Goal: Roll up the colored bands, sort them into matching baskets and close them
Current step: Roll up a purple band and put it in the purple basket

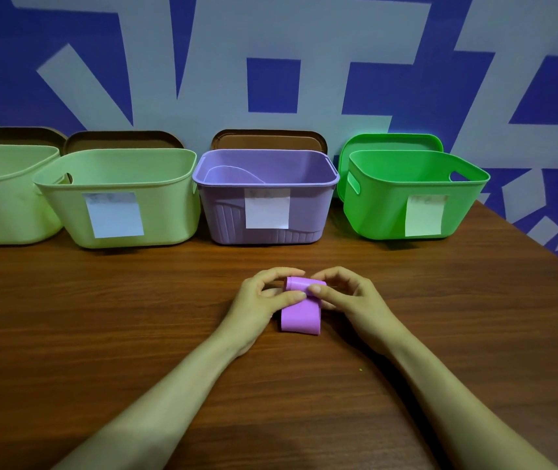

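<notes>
step: you're mid-roll on the purple band (301,317). The far end is coiled into a small tube and the near tail lies flat on the desk (101,317), so by my read the rolling is only about half done.
band spot: middle of the desk, on the near side of the purple basket (223,212) and well apart from it.
left hand (264,300): narrow grip, with the thumb on the near face of the coil and the fingers curled over the far side, pinching its left end.
right hand (349,296): same deal on the right end of the coil, a tight pinch holding nothing but the band.
next move: I'd guess you roll the coil toward yourself over the flat tail. Both pinches need to stay even so it doesn't go cone-shaped. After that it's a short carry straight ahead to the purple basket.
other baskets: there's a green basket (382,212) far right and a pale basket (67,212) left of the purple one.
lids: the brown lid (267,140) and the green lid (389,142) lean on the wall behind their baskets, so nothing's closed yet.
not sure: there's a curved shape inside the purple basket, and I can't tell if it's a band or just moulding.
</notes>
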